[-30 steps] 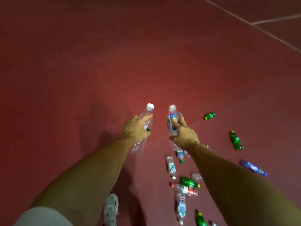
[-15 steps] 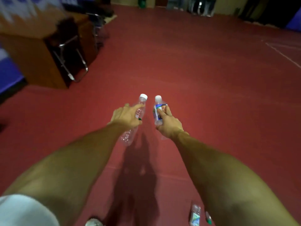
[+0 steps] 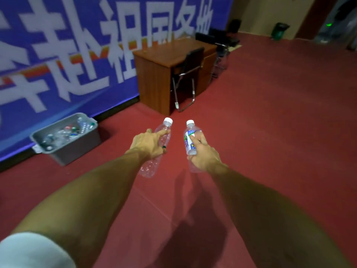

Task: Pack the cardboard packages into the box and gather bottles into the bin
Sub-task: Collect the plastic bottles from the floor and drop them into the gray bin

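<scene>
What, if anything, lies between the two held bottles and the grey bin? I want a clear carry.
Nothing visible does. Only bare red floor separates the left hand and right hand, each holding a bottle, from the grey bin ahead-left.

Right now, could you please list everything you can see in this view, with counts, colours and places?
Clear bottle: one, white cap, no label, in the left hand.
Labelled bottle: one, clear, white cap, in the right hand.
Bin: one, grey, on the floor at left by the banner, holding many bottles.
Banner: one, blue with white characters, along the left wall.
Desk: one, brown wood, ahead.
Chair: one, black, at the desk; more behind.
Green bin: one, far right corner.
Floor: red.
Left hand: gripping.
Right hand: gripping.
</scene>
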Demonstrator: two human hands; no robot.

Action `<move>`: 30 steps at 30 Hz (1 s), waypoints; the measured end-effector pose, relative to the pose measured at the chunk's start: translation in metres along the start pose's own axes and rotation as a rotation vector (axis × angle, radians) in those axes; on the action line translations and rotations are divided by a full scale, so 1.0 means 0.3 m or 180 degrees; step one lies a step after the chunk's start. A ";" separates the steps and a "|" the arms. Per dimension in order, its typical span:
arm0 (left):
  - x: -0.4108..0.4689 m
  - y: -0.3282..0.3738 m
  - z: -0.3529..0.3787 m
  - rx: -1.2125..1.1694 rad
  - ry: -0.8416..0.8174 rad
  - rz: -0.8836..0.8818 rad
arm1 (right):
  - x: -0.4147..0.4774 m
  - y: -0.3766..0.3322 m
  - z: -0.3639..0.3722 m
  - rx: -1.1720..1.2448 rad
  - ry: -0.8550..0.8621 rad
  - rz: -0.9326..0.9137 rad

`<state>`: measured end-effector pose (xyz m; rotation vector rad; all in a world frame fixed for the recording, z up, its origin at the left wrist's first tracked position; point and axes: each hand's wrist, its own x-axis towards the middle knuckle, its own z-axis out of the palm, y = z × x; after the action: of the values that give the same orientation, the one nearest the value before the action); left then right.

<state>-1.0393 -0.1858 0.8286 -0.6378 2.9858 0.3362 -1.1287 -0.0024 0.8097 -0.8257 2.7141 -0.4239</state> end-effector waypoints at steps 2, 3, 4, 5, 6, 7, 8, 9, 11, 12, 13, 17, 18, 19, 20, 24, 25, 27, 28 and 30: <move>0.065 -0.099 -0.015 0.0000 0.0058 -0.0211 | 0.124 -0.072 0.008 -0.0047 -0.0070 -0.0210; 0.097 -0.141 -0.024 -0.0014 0.0106 -0.0317 | 0.191 -0.104 0.011 -0.0105 -0.0097 -0.0333; 0.132 -0.180 -0.031 -0.0032 0.0146 -0.0419 | 0.261 -0.134 0.011 -0.0156 -0.0114 -0.0441; 0.168 -0.218 -0.038 -0.0047 0.0174 -0.0510 | 0.332 -0.163 0.010 -0.0184 -0.0134 -0.0517; 0.202 -0.254 -0.044 -0.0040 0.0188 -0.0580 | 0.400 -0.192 0.011 -0.0203 -0.0165 -0.0588; 0.237 -0.287 -0.051 -0.0002 0.0204 -0.0659 | 0.468 -0.221 0.012 -0.0214 -0.0192 -0.0690; 0.273 -0.321 -0.059 0.0047 0.0231 -0.0764 | 0.543 -0.253 0.011 -0.0231 -0.0218 -0.0834; 0.308 -0.355 -0.072 0.0092 0.0237 -0.0879 | 0.619 -0.286 0.006 -0.0248 -0.0239 -0.0975; 0.370 -0.419 -0.097 0.0184 0.0219 -0.1040 | 0.751 -0.344 -0.004 -0.0268 -0.0272 -0.1149; 0.393 -0.445 -0.106 0.0260 0.0207 -0.1085 | 0.812 -0.375 -0.008 -0.0282 -0.0301 -0.1211; 0.410 -0.471 -0.112 0.0327 0.0168 -0.1110 | 0.864 -0.405 -0.009 -0.0288 -0.0347 -0.1254; 0.460 -0.589 -0.146 0.0339 0.0103 -0.1447 | 1.025 -0.548 0.008 -0.0226 -0.0482 -0.1641; 0.474 -0.626 -0.160 0.0330 0.0129 -0.1540 | 1.063 -0.590 0.016 -0.0224 -0.0496 -0.1741; 0.488 -0.665 -0.175 0.0316 0.0155 -0.1611 | 1.101 -0.634 0.026 -0.0227 -0.0511 -0.1816; 0.502 -0.705 -0.188 0.0305 0.0174 -0.1669 | 1.139 -0.682 0.040 -0.0225 -0.0547 -0.1874; 0.572 -0.915 -0.217 0.0294 0.0280 -0.1949 | 1.278 -0.897 0.125 -0.0322 -0.0676 -0.2173; 0.593 -0.981 -0.223 0.0271 0.0335 -0.2024 | 1.315 -0.956 0.150 -0.0362 -0.0716 -0.2228; 0.642 -1.125 -0.228 0.0220 0.0442 -0.2131 | 1.395 -1.080 0.204 -0.0422 -0.0746 -0.2339; 0.668 -1.200 -0.232 0.0229 0.0464 -0.2163 | 1.436 -1.143 0.231 -0.0441 -0.0737 -0.2381; 0.720 -1.354 -0.243 0.0251 0.0446 -0.2218 | 1.520 -1.268 0.284 -0.0464 -0.0752 -0.2392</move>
<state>-1.0708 -0.6492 0.7945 -1.6589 2.6383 0.1212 -1.2766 -0.5833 0.7870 -1.8062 2.1539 -0.2438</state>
